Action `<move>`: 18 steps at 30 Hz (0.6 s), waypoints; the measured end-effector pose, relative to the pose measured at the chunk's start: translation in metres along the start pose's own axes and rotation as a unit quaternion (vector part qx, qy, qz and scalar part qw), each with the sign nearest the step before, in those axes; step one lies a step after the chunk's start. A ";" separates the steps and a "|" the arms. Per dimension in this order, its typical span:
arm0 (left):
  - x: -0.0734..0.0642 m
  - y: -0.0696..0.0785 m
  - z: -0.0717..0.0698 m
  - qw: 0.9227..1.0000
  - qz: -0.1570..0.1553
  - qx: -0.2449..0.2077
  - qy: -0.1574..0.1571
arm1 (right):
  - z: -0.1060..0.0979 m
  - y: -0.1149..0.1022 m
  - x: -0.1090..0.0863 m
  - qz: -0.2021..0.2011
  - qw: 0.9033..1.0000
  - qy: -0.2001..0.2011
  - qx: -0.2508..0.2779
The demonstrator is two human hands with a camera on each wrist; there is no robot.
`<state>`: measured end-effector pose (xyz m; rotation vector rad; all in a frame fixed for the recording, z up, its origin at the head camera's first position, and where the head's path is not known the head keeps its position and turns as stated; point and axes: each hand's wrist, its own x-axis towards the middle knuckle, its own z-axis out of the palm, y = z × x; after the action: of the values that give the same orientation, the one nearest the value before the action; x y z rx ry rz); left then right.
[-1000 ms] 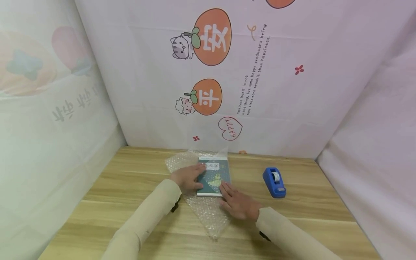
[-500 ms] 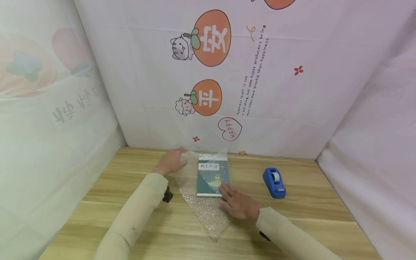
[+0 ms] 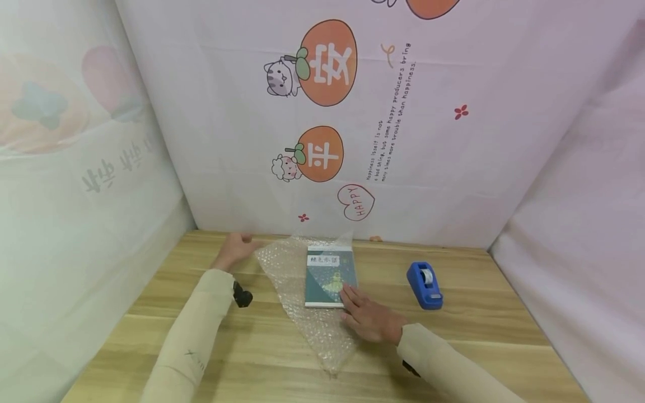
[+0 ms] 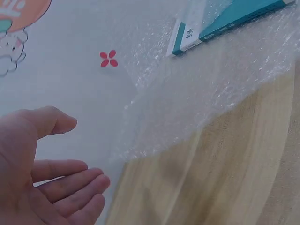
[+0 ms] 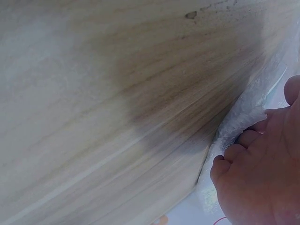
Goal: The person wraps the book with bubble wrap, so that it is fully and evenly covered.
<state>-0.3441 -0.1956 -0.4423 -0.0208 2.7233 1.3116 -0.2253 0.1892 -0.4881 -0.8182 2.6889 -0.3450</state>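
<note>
A teal book (image 3: 317,282) lies on a sheet of bubble wrap (image 3: 322,341), whose right part is folded over the cover. My right hand (image 3: 372,319) rests with extended fingers on the wrapped lower right corner of the book. The right wrist view shows that hand (image 5: 262,178) along the wrap's folded edge. My left hand (image 3: 234,251) is just beyond the wrap's far left corner, holding nothing. Its fingers are relaxed and the thumb stands apart in the left wrist view, with the loose wrap (image 4: 187,103) a little way off.
To the right stands a blue tape dispenser (image 3: 425,285) with a roll of tape. The wooden table (image 3: 484,347) meets a printed white cloth (image 3: 428,212) at the back, and cloth walls rise on both sides.
My left hand has left the book and moved left, past the wrap's far left corner. That flap now lies spread out to the left. The right hand stays in place.
</note>
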 end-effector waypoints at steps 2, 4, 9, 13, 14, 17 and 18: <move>-0.001 -0.007 0.001 0.999 -0.019 -0.026 -0.004 | 0.001 0.000 0.000 0.001 1.000 0.000 0.001; -0.003 -0.014 0.002 0.998 -0.030 -0.051 -0.005 | 0.002 0.000 0.000 0.001 1.000 0.000 0.001; -0.004 -0.026 0.011 0.985 -0.032 -0.165 -0.028 | 0.005 0.002 0.002 -0.004 1.000 0.007 0.003; -0.005 -0.032 0.019 0.964 -0.015 -0.255 -0.072 | 0.007 0.005 0.003 -0.003 1.000 0.009 0.002; -0.006 -0.033 0.021 0.958 -0.011 -0.275 -0.079 | 0.007 0.006 0.003 -0.002 1.000 0.010 0.001; -0.009 -0.038 0.028 0.947 -0.001 -0.306 -0.095 | 0.009 0.008 0.004 -0.004 1.000 0.011 -0.004; -0.010 -0.039 0.032 0.944 -0.005 -0.317 -0.095 | 0.010 0.008 0.004 -0.007 1.000 0.014 -0.001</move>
<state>-0.3288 -0.1956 -0.4908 0.0316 2.0362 2.0047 -0.2293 0.1921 -0.5005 -0.8382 2.7109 -0.3595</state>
